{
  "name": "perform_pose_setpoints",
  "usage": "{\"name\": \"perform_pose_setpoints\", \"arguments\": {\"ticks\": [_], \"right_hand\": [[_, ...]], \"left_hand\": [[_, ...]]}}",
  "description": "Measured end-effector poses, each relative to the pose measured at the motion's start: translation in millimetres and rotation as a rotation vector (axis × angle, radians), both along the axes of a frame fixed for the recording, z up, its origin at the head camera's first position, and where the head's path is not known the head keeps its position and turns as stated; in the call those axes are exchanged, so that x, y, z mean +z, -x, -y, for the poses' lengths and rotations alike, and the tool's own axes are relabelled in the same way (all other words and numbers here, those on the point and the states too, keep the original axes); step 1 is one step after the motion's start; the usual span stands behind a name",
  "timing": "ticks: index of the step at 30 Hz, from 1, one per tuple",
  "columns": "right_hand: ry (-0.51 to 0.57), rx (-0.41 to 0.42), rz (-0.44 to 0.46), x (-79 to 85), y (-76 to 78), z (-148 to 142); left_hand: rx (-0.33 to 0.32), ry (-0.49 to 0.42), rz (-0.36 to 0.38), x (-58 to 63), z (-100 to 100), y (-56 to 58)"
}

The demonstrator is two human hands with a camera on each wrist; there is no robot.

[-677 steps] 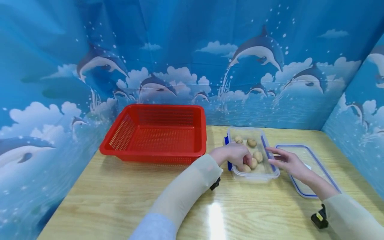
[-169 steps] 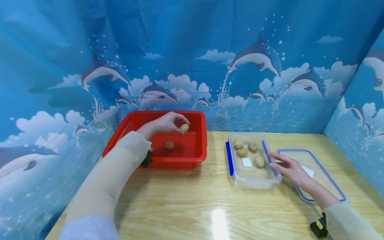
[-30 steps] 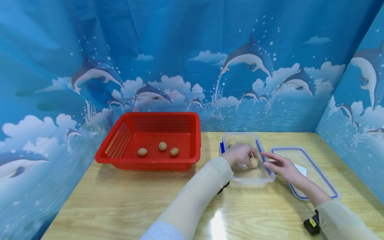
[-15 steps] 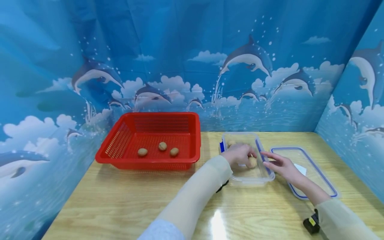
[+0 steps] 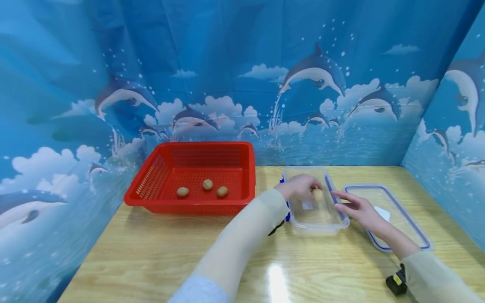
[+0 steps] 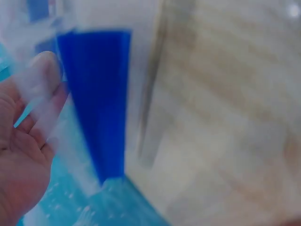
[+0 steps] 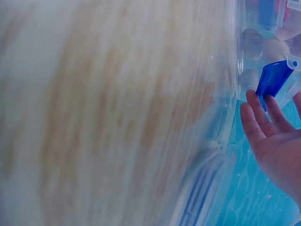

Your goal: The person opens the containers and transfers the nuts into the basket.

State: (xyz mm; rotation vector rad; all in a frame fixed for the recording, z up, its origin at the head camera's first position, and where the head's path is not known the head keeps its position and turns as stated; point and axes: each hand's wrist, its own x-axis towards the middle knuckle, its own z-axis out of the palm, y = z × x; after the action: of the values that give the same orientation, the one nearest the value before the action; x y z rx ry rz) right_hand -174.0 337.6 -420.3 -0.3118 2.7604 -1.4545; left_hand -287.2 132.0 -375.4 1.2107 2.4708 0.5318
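My left hand (image 5: 302, 187) reaches into a clear plastic food container (image 5: 318, 229) and pinches a pale brown walnut (image 5: 317, 194), blurred by motion. In the right wrist view, other walnuts (image 7: 252, 43) show through the container wall; from the head, the left hand hides them. My right hand (image 5: 360, 212) rests at the container's right side with fingers extended, its fingertips touching the blue latch (image 7: 275, 82). The left wrist view shows the left hand (image 6: 33, 127) behind the clear wall, beside another blue latch (image 6: 101, 103).
A red plastic basket (image 5: 189, 203) stands left of the container, with three walnuts (image 5: 207, 184) on its floor. The clear lid (image 5: 413, 225) with a blue seal lies on the wooden table (image 5: 151, 252) to the right. A dolphin-print curtain (image 5: 242, 84) backs the table.
The basket held no walnuts at first and now holds three. In the last half second my left hand has lifted slightly with the pinched walnut. My right hand has stayed at the container's side.
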Motion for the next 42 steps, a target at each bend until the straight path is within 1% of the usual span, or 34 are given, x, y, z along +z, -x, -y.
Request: {"name": "perform_pose_setpoints", "arguments": {"ticks": [2, 3, 8, 10, 12, 15, 18, 20, 24, 29, 33, 37, 42], "right_hand": [[-0.002, 0.001, -0.005, -0.3, 0.3, 0], [-0.004, 0.001, -0.006, -0.4, 0.4, 0], [-0.022, -0.006, 0.013, -0.1, 0.3, -1], [-0.029, -0.009, 0.017, -0.6, 0.8, 0], [-0.033, -0.010, 0.019, -0.8, 0.9, 1], [-0.037, -0.013, 0.007, -1.0, 1.6, 3], [-0.031, -0.015, 0.003, -1.1, 2.4, 4], [-0.026, -0.015, 0.005, -1.6, 3.0, 4], [-0.038, -0.013, 0.006, -2.1, 2.7, 2], [-0.058, -0.016, 0.000, -0.4, 0.4, -1], [-0.051, -0.010, -0.004, 0.1, 0.0, -1], [-0.050, -0.014, 0.008, 0.2, 0.1, -1], [-0.051, -0.021, 0.014, -1.1, 1.3, 1]], "left_hand": [[-0.020, 0.004, -0.026, 7.7, 3, 4.7], [-0.020, 0.008, -0.029, 12.7, 5, 5.7], [-0.053, 0.039, -0.071, 37.1, 18, 9.1], [-0.079, 0.035, -0.088, 45.4, 25, 9.7], [-0.097, 0.011, -0.073, 52.7, 33, 9.4], [-0.126, -0.061, -0.024, 62.5, 47, 7.8], [-0.122, -0.123, 0.037, 70.4, 65, 5.0], [-0.101, -0.154, 0.071, 73.9, 80, 4.0], [-0.031, -0.204, 0.094, 77.6, 111, 5.1], [0.061, -0.228, 0.051, 84.4, 153, 7.7], [0.166, -0.234, 0.013, 87.6, 187, 15.5], [0.265, -0.252, 0.024, 82.8, 221, 27.2], [0.356, -0.221, 0.025, 66.5, 251, 42.1]]}}
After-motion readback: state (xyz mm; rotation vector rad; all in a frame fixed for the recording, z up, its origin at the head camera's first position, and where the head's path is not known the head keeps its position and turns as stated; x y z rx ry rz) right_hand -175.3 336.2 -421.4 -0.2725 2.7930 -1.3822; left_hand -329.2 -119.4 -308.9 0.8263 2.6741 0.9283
